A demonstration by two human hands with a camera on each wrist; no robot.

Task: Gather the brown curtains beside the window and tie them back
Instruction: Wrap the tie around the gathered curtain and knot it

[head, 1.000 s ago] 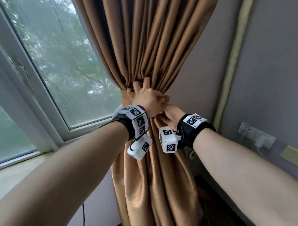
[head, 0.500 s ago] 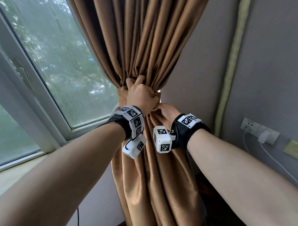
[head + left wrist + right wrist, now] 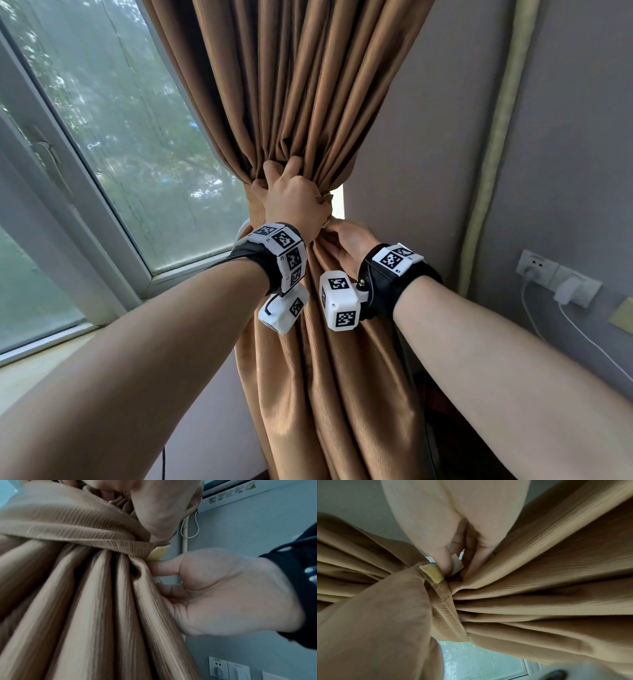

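Tie-back step underway: left hand (image 3: 294, 202) clamps the bunched brown curtains (image 3: 308, 102) beside the window (image 3: 113, 144) w/ the tie band (image 3: 77, 534) wrapped round, right hand (image 3: 346, 240) pinches its fastener tab (image 3: 457, 564); next, prob. press tabs together.

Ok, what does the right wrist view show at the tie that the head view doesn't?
Only the right wrist view shows the yellowish tab at the band's end and a pale tab by the right hand's fingers. Only the head view shows the left hand gripping the gather from above, the right hand just under it, and the wall sockets. Both show the bunched curtain and the window.
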